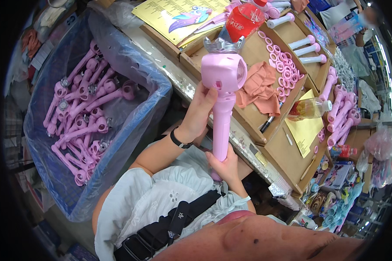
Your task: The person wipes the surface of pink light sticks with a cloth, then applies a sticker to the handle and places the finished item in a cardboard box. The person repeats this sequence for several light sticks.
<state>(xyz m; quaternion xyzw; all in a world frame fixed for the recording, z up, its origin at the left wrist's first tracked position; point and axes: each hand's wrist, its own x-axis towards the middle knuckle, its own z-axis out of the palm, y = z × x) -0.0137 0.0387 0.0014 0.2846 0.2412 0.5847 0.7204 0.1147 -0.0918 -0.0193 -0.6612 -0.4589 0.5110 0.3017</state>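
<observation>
A pink toy wand point(222, 117) with a round hollow head and a silver crown point(224, 45) stands upright before me. My left hand point(199, 111) is closed round its neck, just below the head, with the thumb along the front. Lower down, my right hand point(225, 166) grips the bottom end of the handle. Behind the wand lies a crumpled orange cloth point(260, 87) in a cardboard tray point(248, 119), beside many small pink rings point(285, 69).
At left, a blue crate point(161, 85) lined with clear plastic holds many similar pink wands point(80, 108). A red-labelled bottle point(246, 19), a bottle of yellow liquid point(309, 108), a marker point(266, 124) and more pink wand parts point(344, 115) lie across the workbench.
</observation>
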